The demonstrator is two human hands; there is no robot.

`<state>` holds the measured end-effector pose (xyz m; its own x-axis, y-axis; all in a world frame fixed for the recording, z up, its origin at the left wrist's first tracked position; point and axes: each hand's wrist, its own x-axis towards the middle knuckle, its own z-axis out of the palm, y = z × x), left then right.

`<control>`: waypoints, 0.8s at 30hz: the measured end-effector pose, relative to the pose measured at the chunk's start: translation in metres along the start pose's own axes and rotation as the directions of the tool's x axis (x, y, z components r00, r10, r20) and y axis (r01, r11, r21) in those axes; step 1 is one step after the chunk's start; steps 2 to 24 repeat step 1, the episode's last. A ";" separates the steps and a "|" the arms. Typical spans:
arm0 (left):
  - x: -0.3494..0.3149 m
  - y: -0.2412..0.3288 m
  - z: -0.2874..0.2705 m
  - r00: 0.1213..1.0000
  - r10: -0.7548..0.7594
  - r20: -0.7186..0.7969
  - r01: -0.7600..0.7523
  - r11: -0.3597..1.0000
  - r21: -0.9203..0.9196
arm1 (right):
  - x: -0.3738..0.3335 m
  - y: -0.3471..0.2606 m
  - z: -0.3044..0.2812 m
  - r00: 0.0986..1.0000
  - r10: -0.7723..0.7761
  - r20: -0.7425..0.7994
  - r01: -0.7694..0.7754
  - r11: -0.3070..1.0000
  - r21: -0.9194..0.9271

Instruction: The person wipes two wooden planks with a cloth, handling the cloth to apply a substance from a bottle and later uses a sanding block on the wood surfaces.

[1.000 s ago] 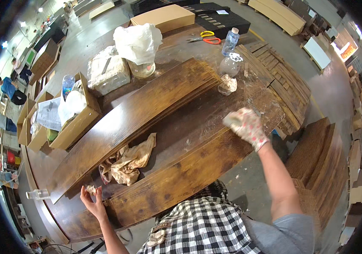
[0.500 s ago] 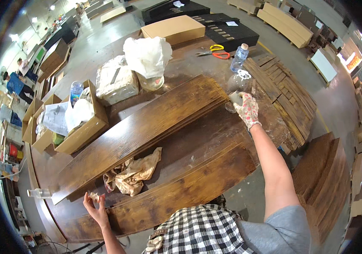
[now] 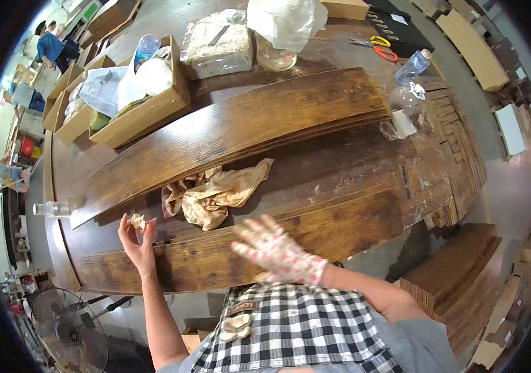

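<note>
Between the thumb and fingers of my bare left hand point(image 3: 138, 245) is a small pale crumpled wad point(image 3: 136, 221); I cannot make out its material. My right hand point(image 3: 281, 255), in a white glove with red dots, hovers over the near stack of brown wood-grain boards point(image 3: 352, 222), its fingers spread and somewhat blurred. A stained, crumpled tan cloth point(image 3: 222, 196) lies between that stack and the far stack of boards point(image 3: 247, 124). Beyond the right end of the far stack rests a small whitish block point(image 3: 404, 123).
Cardboard boxes point(image 3: 107, 133) with bottles and papers stand at the far left. A wrapped bundle point(image 3: 219, 53), scissors point(image 3: 382, 51), a clear bottle point(image 3: 413, 65) and thin wooden strips point(image 3: 455, 143) are farther along. A small clear bottle point(image 3: 54, 209) lies left; a fan point(image 3: 69, 332) stands below.
My right hand has let go of the whitish block near the clear bottle and swung back toward me over the near boards. My left hand keeps the wad. The view has shifted.
</note>
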<state>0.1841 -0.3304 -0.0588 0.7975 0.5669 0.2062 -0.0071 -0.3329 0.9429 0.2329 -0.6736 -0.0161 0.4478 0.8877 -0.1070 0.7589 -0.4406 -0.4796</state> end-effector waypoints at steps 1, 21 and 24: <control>-0.001 -0.003 -0.008 1.000 0.031 -0.005 -0.031 0.999 0.033 | 0.009 -0.008 0.007 0.999 -0.053 0.006 0.054 0.998 -0.014; -0.001 -0.003 -0.008 1.000 0.031 -0.005 -0.031 0.999 0.033 | 0.009 -0.008 0.007 0.999 -0.053 0.006 0.054 0.998 -0.014; -0.001 -0.003 -0.008 1.000 0.031 -0.005 -0.031 0.999 0.033 | 0.009 -0.008 0.007 0.999 -0.053 0.006 0.054 0.998 -0.014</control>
